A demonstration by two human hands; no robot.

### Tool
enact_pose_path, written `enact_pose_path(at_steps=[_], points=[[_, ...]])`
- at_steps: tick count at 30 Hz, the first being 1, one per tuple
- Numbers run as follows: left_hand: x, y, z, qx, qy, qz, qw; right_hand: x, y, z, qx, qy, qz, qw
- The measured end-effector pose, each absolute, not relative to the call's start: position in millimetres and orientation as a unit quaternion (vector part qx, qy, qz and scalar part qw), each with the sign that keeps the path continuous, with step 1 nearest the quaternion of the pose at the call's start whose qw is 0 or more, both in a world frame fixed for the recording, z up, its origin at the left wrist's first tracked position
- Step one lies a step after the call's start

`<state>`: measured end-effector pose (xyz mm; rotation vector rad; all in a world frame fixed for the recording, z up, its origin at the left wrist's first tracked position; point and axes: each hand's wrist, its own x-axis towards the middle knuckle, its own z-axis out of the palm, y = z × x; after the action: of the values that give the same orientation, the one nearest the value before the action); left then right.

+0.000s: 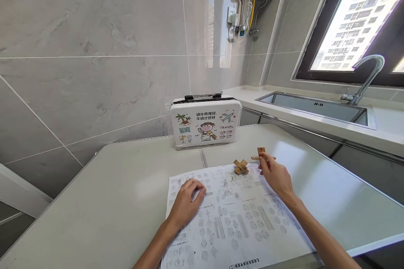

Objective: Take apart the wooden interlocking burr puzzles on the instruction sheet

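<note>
Head view, as I receive it at my remote station: two bare hands over a pale table. The left hand lies on the left part of a printed sheet, its fingers loosely curled and its thumb set apart, with nothing between them. The right hand is bent at a small wooden block bearing a dark mark and a thin wooden stick, both just beyond the sheet's upper right; I cannot tell whether it pinches either one or merely touches them. Left of these fingers, a crossed cluster of wooden pieces rests on the sheet's upper edge. Behind stands a white case, handle uppermost. At right I note a sink with a curved faucet.
</note>
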<state>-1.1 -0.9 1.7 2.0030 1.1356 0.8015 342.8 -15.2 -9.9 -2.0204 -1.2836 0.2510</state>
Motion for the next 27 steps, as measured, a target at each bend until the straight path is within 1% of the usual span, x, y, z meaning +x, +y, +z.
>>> enact_pose_path(at_steps=[1,3,5,7,10,15,18,22,27], points=[[-0.9,-1.0,1.9,0.771,0.435,0.312,0.344,341.7,-17.5,-5.4,-0.772,-0.497,0.093,0.387],[-0.3,-1.6,2.5,0.769,0.434,0.318,0.344,334.5,-22.8,5.5,-0.698,-0.511,0.106,0.491],[0.3,-2.0,2.8,0.765,0.433,0.323,0.349,320.1,-28.4,15.8,-0.605,-0.534,0.186,0.561],[0.4,-1.4,2.3,0.756,0.435,0.331,0.361,299.6,-33.5,22.0,-0.522,-0.548,0.285,0.588],[-0.8,1.8,-1.0,0.734,0.415,0.342,0.414,263.4,-40.1,20.5,-0.463,-0.566,0.362,0.579],[-3.9,4.3,-2.2,0.705,0.3,0.355,0.536,211.9,-47.0,4.0,-0.408,-0.614,0.428,0.523],[-4.2,1.0,3.8,0.688,0.283,0.336,0.578,195.9,-46.8,-4.3,-0.4,-0.629,0.44,0.5],[-3.9,-0.8,7.3,0.661,0.327,0.334,0.587,192.8,-41.8,-13.5,-0.407,-0.622,0.45,0.494],[-4.1,1.5,1.4,0.668,0.359,0.367,0.539,200.5,-34.3,-22.7,-0.444,-0.625,0.424,0.482]])
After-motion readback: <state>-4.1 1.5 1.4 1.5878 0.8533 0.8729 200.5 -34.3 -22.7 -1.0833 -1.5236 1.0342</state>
